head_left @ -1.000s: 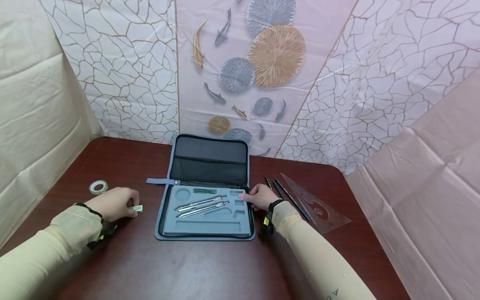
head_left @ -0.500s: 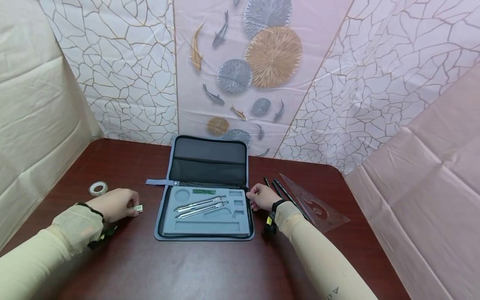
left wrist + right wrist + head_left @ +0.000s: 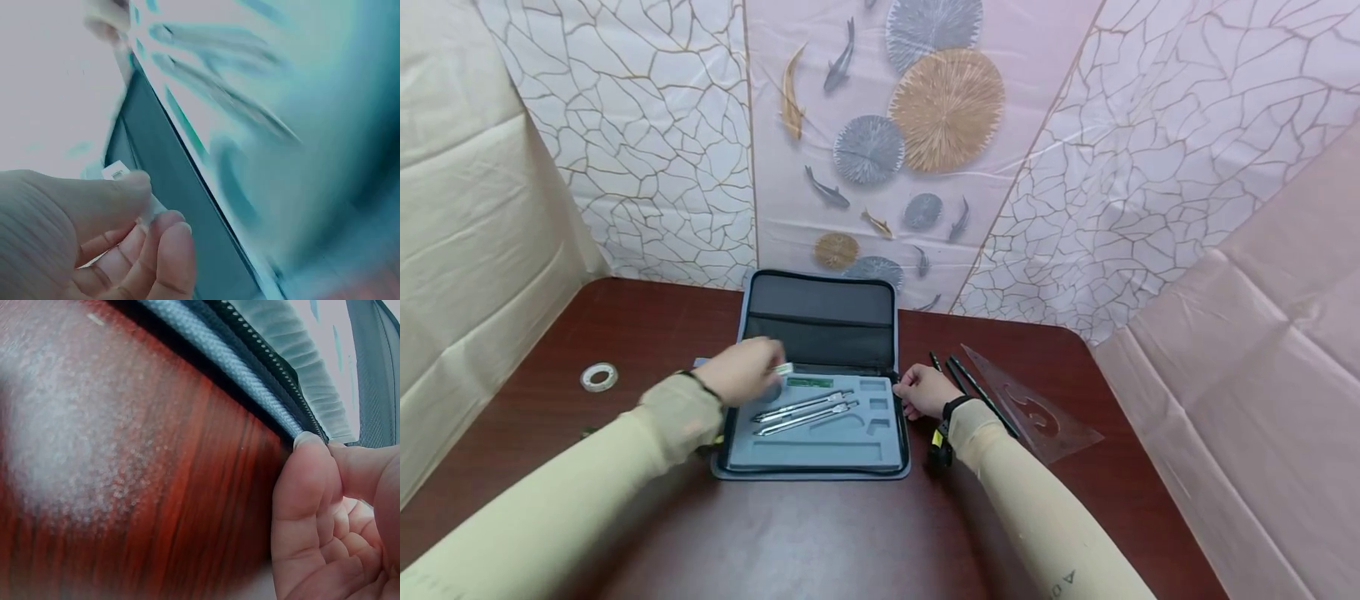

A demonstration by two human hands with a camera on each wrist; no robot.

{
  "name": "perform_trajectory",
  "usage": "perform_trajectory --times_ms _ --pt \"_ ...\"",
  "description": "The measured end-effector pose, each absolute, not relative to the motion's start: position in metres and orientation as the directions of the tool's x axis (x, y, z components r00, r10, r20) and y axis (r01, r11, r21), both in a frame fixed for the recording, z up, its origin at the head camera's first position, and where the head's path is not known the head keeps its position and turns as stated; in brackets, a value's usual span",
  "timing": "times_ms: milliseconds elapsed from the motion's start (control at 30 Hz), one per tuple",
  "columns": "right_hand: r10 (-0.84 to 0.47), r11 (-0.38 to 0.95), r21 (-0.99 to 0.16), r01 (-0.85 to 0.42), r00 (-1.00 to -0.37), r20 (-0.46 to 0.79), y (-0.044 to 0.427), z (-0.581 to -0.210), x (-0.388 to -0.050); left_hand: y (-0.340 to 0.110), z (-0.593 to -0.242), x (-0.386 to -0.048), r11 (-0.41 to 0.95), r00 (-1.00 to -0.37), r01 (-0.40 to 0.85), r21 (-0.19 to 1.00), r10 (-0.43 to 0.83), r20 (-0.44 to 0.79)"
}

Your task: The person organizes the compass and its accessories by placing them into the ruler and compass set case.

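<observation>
My left hand (image 3: pixel 741 371), blurred in the head view, is over the back left of an open zip case (image 3: pixel 812 476). Between thumb and fingers it pinches a small white-and-green block (image 3: pixel 784 369), whose white end (image 3: pixel 114 169) shows in the left wrist view. At the case's right side, my right hand (image 3: pixel 925 392) pinches the fabric edge (image 3: pixel 284 422) beside the zip. The case's grey tray (image 3: pixel 816 456) has shaped recesses. In it lie two silver compass-like tools (image 3: pixel 805 414) and a flat green piece (image 3: pixel 809 382).
A roll of white tape (image 3: pixel 598 377) lies on the table's left. Right of the case are dark pencils (image 3: pixel 977 387) and a clear set square (image 3: pixel 1060 433). The case's dark lid (image 3: pixel 820 321) leans up at the back, before a patterned cloth (image 3: pixel 685 167).
My left hand has lifted from the table and moved right and away from me, over the case, with the block. The right hand's thumb has shifted from the tray to the case's edge.
</observation>
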State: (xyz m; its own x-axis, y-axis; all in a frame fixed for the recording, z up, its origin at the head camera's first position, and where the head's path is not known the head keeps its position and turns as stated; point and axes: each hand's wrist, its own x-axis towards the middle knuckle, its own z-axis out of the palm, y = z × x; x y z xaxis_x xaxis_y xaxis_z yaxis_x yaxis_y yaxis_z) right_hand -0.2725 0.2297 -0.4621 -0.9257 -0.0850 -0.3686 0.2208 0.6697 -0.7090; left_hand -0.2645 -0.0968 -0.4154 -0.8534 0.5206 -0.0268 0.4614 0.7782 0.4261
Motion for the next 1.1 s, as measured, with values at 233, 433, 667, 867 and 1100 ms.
perform_trajectory --times_ms 233,433,667,867,1100 --pt "-0.094 0.653 -0.724 0.221 -0.925 -0.368 0.229 -0.463 -0.27 -0.021 -0.426 -0.279 0.762 -0.807 0.504 0.406 0.583 -0.095" --pt "-0.076 0.664 -0.714 0.22 -0.931 -0.358 0.228 -0.463 -0.271 0.01 -0.436 -0.285 0.794 -0.834 0.451 0.407 0.537 -0.123" --pt "-0.056 0.666 -0.703 0.248 -0.924 -0.378 0.23 -0.463 -0.272 0.028 -0.444 -0.291 0.761 -0.83 0.48 0.437 0.555 -0.052" --pt "-0.045 0.675 -0.693 0.253 -0.923 -0.382 0.229 -0.464 -0.273 0.027 -0.449 -0.282 0.702 -0.775 0.577 0.418 0.632 0.008" --pt "-0.043 0.685 -0.682 0.257 -0.92 -0.39 0.231 -0.463 -0.274 0.022 -0.44 -0.265 0.719 -0.723 0.675 0.167 0.689 -0.047"
